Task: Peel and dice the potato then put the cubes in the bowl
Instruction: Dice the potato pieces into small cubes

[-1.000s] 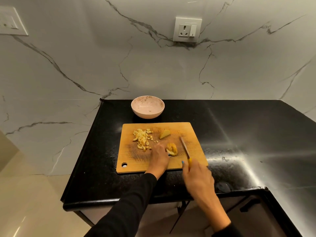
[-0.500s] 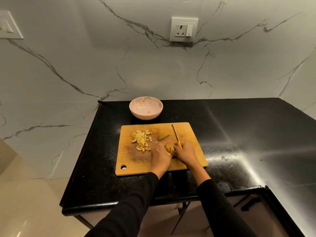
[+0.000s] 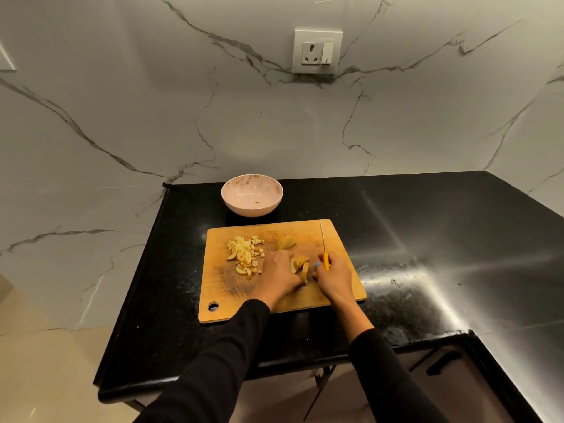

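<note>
I see a black glossy table (image 3: 427, 239) set against a white marble wall (image 3: 152, 102) with a socket (image 3: 317, 51). A wooden board (image 3: 225, 303) lies near the table's front edge, its hanging hole at the near left corner. Behind it, just apart, stands a pink bowl (image 3: 252, 195); I make out no cubes in it. A heap of cubes (image 3: 245, 253) sits on the board's left half, and one wedge (image 3: 287, 242) lies farther back. My left hand (image 3: 279, 274) curls its fingers on the cut potato (image 3: 300, 265) mid-board. My right hand (image 3: 332, 274) grasps the knife (image 3: 326, 261), blade pointing away along the board's right side. Bare table spreads wide to the right; the left edge is close to the board.
</note>
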